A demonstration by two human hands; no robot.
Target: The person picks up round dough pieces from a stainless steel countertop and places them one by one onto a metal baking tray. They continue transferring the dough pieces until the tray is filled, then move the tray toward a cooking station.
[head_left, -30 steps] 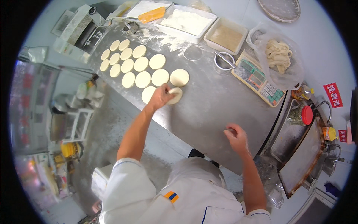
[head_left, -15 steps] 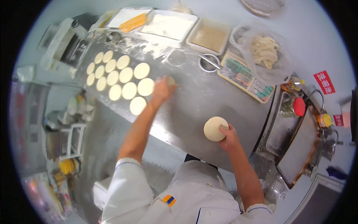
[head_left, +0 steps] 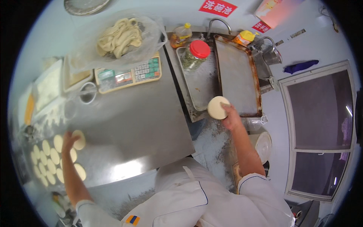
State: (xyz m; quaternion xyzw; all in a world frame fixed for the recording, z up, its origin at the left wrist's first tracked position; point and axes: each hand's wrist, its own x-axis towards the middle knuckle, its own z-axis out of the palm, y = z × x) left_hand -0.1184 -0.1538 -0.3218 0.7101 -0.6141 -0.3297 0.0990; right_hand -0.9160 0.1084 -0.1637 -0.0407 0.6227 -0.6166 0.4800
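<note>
My right hand [head_left: 231, 118] grips a round, pale dough disc [head_left: 216, 108] by its edge, thumb on top. It is held up in front of the tray's near end. At the far left of the steel table [head_left: 140, 121], my left hand [head_left: 69, 142] touches the edge of another dough disc [head_left: 79, 139]. Its fingers are small and blurred, so their grip does not show. Several more flat dough discs [head_left: 46, 147] lie in rows beside and beyond that hand, and my left forearm hides some of them.
Along the table's back stand a scale [head_left: 130, 75], a bag of dough strips [head_left: 120, 38], a metal cup [head_left: 88, 92] and a tub of white flour [head_left: 49, 86]. Right of the table are a red-lidded jar [head_left: 196, 55], a rusty-edged baking tray [head_left: 239, 72] and a faucet [head_left: 219, 20].
My view has swung to the right, bringing the sink side and window into sight. My right hand has carried its dough disc rightward past the table edge. My left hand stays by the rows of discs.
</note>
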